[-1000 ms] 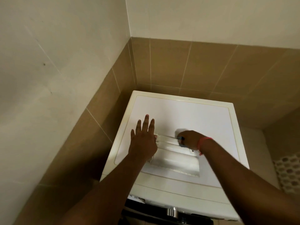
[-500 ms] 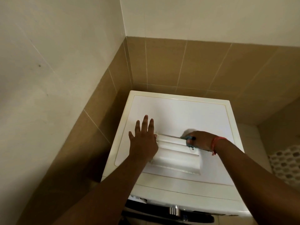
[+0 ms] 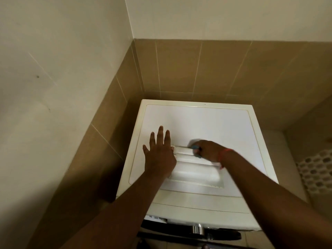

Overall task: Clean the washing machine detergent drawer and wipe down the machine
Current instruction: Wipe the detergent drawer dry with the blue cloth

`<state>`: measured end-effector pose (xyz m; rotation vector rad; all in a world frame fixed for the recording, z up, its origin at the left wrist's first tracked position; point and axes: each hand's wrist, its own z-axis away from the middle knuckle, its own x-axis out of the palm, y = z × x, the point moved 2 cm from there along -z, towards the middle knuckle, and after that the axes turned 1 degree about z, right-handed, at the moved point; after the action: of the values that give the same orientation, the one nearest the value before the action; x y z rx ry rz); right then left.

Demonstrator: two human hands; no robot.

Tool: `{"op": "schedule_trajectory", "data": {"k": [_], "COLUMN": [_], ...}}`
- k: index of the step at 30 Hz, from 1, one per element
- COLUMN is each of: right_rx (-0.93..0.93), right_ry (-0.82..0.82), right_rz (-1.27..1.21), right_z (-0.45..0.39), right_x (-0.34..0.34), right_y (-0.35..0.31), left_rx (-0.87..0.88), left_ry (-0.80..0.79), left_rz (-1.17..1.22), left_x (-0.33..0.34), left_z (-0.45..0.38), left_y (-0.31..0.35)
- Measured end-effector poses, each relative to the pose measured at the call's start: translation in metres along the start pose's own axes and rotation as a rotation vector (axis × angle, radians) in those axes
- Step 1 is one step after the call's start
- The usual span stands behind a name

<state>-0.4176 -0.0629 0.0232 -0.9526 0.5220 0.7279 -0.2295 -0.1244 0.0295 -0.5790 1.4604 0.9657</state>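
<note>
Detergent drawer (image 3: 194,169) lies crosswise atop the machine (image 3: 206,123); left hand (image 3: 159,155) flat, right hand (image 3: 209,150) gripping a brush (image 3: 196,149).

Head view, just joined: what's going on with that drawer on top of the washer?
A person has the detergent drawer lying on top of the washing machine. The left hand lies flat, fingers spread, at the drawer's left end. The right hand grips a small blue tool at the drawer's far edge, apparently scrubbing; it is blurred.
</note>
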Motion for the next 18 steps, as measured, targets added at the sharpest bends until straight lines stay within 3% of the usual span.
{"op": "schedule_trajectory", "data": {"k": [4,6,13,16,18], "right_rx": [0.221,0.237,0.05,-0.08,-0.177], "right_ry": [-0.085,-0.058,0.277,0.517,0.567], "right_rz": [-0.01,0.066,0.043,0.088,0.051], "right_z": [0.021,0.014,-0.029,-0.009,0.006], "right_x": [-0.022,-0.022,0.038,0.053,0.061], "right_y": [0.047,0.044,-0.061,-0.064,-0.055], "left_rx": [0.016,0.034,0.026,0.024,0.027], "left_ry": [0.02,0.021,-0.037,-0.044,-0.051], "left_rz": [-0.006,-0.011,-0.012,-0.017,-0.02], "left_x": [0.001,0.002,0.0,-0.001,-0.001], "left_z": [-0.001,-0.001,-0.003,-0.003,-0.003], "left_y": [0.0,0.0,0.001,0.002,0.001]}}
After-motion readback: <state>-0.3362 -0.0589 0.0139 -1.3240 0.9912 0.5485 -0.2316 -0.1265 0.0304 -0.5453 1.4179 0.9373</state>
